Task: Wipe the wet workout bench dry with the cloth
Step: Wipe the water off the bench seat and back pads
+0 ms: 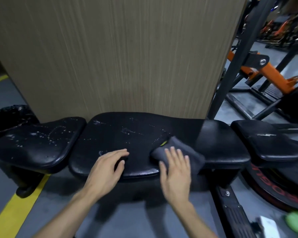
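Black padded workout bench [138,134] runs L–R across the view, in front of a tall wood-grain panel [120,54]. Water droplets show on its seat pad [40,140] at left and on the middle pad; the stretch to the right of the cloth looks dry w/ a sheen. Right hand [175,170] lies flat, fingers spread, pressing a dark grey cloth [179,150] onto the bench near its front edge, not clenched around it. Left hand [108,167] rests open, palm down, on the pad just beside, holding nothing. Yellow floor line [19,203] at lower left; orange gym frame [272,74] at upper right.
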Available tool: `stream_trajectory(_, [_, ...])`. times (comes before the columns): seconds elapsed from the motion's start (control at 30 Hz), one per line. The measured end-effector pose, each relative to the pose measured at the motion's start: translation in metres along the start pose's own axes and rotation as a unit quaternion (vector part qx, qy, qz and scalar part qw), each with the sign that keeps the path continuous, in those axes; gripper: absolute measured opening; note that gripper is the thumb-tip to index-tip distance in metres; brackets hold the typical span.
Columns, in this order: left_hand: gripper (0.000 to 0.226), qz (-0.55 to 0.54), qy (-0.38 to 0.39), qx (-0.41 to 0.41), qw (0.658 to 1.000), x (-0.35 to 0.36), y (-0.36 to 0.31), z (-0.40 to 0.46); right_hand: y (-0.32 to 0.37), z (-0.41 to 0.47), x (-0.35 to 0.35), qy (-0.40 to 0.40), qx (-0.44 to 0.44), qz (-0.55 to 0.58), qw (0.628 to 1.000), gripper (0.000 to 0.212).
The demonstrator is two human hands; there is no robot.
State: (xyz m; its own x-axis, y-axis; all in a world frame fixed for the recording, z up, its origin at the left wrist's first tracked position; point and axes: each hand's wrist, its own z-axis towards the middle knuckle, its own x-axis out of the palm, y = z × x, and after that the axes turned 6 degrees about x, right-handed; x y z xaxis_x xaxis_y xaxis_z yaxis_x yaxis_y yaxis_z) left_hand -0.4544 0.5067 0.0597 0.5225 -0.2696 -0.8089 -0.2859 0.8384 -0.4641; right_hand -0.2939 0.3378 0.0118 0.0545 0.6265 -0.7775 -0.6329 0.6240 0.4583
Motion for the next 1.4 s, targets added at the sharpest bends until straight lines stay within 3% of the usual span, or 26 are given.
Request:
stream_trajectory(0.13, [0.03, -0.01, 0.014, 0.026, 1.0, -0.003, 0.015, 0.021, 0.024, -0.014, 0.005, 0.101, -0.225, -0.019, 0.969, 0.052])
stream_trajectory(0.2, [0.03, -0.017, 0.014, 0.026, 0.999, -0.008, 0.022, 0.029, -0.002, 0.013, -0.006, 0.125, -0.264, -0.055, 0.955, 0.051])
stream_trajectory(0.27, [0.03, -0.027, 0.013, 0.02, 0.999, -0.013, 0.028, 0.036, -0.039, 0.047, -0.02, 0.121, -0.201, -0.086, 0.968, 0.051])
stream_trajectory(0.37, [0.03, -0.047, 0.009, 0.013, 0.999, -0.017, 0.034, 0.042, -0.082, 0.076, -0.042, 0.087, -0.008, -0.078, 0.993, 0.062])
stream_trajectory(0.47, [0.03, -0.056, 0.017, 0.025, 0.998, -0.021, 0.038, 0.049, -0.054, 0.056, -0.024, 0.034, 0.076, -0.067, 0.994, 0.064])
stream_trajectory(0.53, [0.03, -0.064, 0.019, 0.028, 0.997, -0.022, 0.038, 0.054, -0.01, 0.024, -0.003, 0.016, 0.058, -0.04, 0.997, 0.058])
stream_trajectory(0.67, [0.029, -0.063, 0.028, 0.06, 0.996, -0.026, 0.039, 0.062, 0.064, -0.022, 0.021, 0.075, -0.075, -0.026, 0.994, 0.054])
stream_trajectory(0.77, [0.028, -0.066, 0.032, 0.069, 0.995, -0.036, 0.04, 0.063, 0.065, -0.019, 0.021, 0.094, -0.133, -0.069, 0.984, 0.056])
stream_trajectory(0.93, [0.026, -0.07, 0.039, 0.076, 0.994, -0.053, 0.041, 0.052, 0.045, 0.002, 0.006, 0.111, -0.145, -0.1, 0.978, 0.052])
stream_trajectory(1.03, [0.026, -0.08, 0.046, 0.072, 0.993, -0.066, 0.042, 0.039, 0.02, 0.014, -0.007, 0.136, -0.116, -0.102, 0.979, 0.054])
stream_trajectory(1.23, [0.025, -0.075, 0.027, 0.045, 0.996, -0.089, 0.059, 0.009, -0.038, 0.07, -0.033, 0.144, 0.105, -0.131, 0.975, 0.055])
stream_trajectory(1.3, [0.025, -0.08, 0.018, 0.034, 0.996, -0.09, 0.062, 0.009, -0.019, 0.064, -0.022, 0.133, 0.101, -0.134, 0.977, 0.052])
stream_trajectory(1.4, [0.025, -0.07, 0.035, 0.038, 0.996, -0.083, 0.054, 0.022, 0.024, 0.03, -0.002, 0.137, 0.014, -0.07, 0.988, 0.059])
